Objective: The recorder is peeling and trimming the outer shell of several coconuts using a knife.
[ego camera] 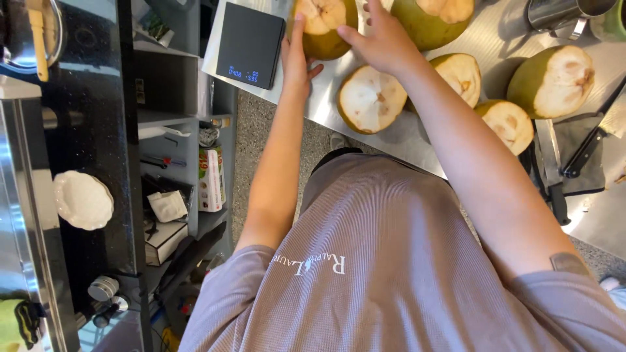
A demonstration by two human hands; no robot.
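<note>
At the far left a white scalloped dish is sitting on a dark shelf unit, and further in, open grey shelves are holding small boxes and tools too cluttered to tell apart. Just right of them a flat black digital scale with a lit blue readout is lying on the steel worktop, near its left edge. Next comes the left hand, which is pressing flat against the left flank of a trimmed green coconut, fingers straight and pointing up along the husk. That coconut is standing at the top of the view, just right of the scale, its cut pale top facing the camera. The right hand is cupping the same coconut from its right side, fingers spread wide over the husk, so the fruit is being held between the two palms. Just below the right wrist another trimmed coconut is lying with its white cut face up, and more of them are resting to the right, one well apart near the edge of the view. A dark-handled knife is lying on a grey cloth at the far right, and a steel cup is standing above it.
</note>
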